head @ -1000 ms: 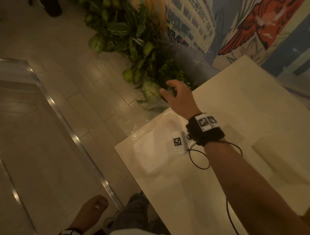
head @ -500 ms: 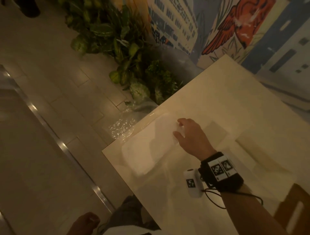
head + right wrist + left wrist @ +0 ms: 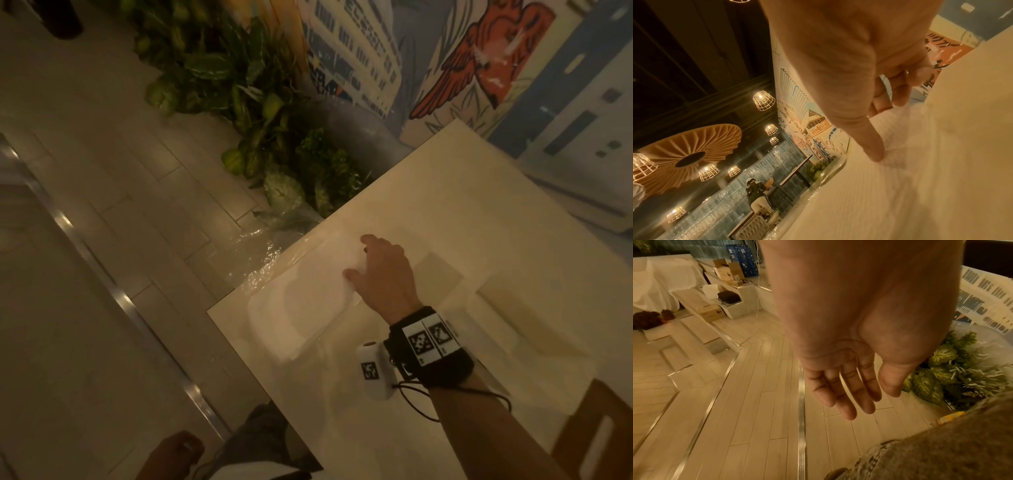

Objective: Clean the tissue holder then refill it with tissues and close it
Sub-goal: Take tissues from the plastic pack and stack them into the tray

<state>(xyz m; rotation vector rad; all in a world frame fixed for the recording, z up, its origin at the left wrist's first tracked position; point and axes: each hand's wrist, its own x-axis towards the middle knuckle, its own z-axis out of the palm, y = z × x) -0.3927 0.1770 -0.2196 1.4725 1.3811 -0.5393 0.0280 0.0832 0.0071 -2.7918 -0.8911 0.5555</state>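
Right hand: the right hand (image 3: 383, 274) is down on the stack of tissues (image 3: 308, 301), thumb (image 3: 872, 146) pressing the top sheet, fingers curled at the far edge; a pinch looks likely, though I cannot tell if any sheet is lifted.
Left hand: the left hand (image 3: 842, 386) hangs beside the table (image 3: 479, 212), fingers relaxed and loosely spread, holding nothing.
Tissues: one pale stack, in clear wrap (image 3: 260, 267), at the table corner nearest the plants (image 3: 260, 113).
Tissue holder: possibly the pale flat shape (image 3: 520, 308) beyond the right hand from the stack; too washed out to confirm.
Risk one: the stack sits close to the table edge, so a pull could drag it off.
Risk two: a one-handed grab may fan or crumple sheets.
Count: two hands, one stack, one table, one wooden chair (image 3: 596, 431).
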